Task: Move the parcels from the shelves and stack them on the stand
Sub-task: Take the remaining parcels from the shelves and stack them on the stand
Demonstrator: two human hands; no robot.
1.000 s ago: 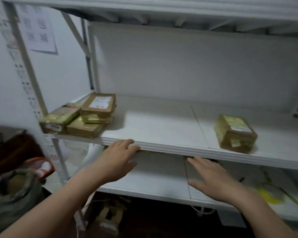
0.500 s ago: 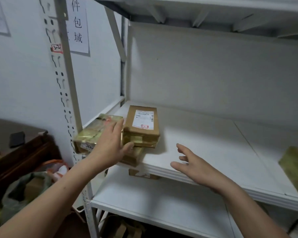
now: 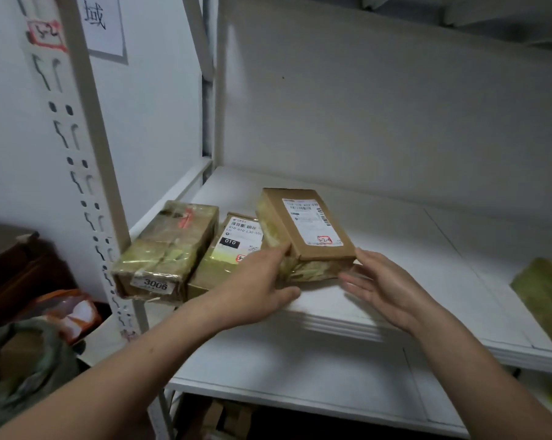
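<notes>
Brackets the top parcel (image 3: 306, 223) with both hands — left hand (image 3: 255, 287) against the near left side, right hand (image 3: 392, 290) by the near right corner. Fingers on both sides nearly straight, touching or just short of the box, not curled round it; no real grip yet. Parcel itself tilted at the left end of the shelf (image 3: 395, 236), propped partly on the middle parcel (image 3: 236, 246), with the left parcel (image 3: 169, 249) just beside that, next to the post (image 3: 90, 154). Another parcel (image 3: 544, 296) well apart to the right. No stand in view.

Most likely slip: lifting between flat palms only. Looks wrapped in glossy tape on the sides, so probably slick — safer with thumbs on top and fingers underneath before taking the weight.

Lies close to the front lip. Pulling forward before closing the grip risks tipping it onto the lower shelf (image 3: 300, 369) or past it.

Sliding instead of lifting risks dragging the middle parcel along. Little margin there, with both lower parcels right at the front edge and the left one apparently jutting past it.

Worth watching the left wrist too, just in front of the middle parcel: easy to knock it off with a careless sweep.

Weight impossible to judge from here; better to test it low over the shelf before turning away.
</notes>
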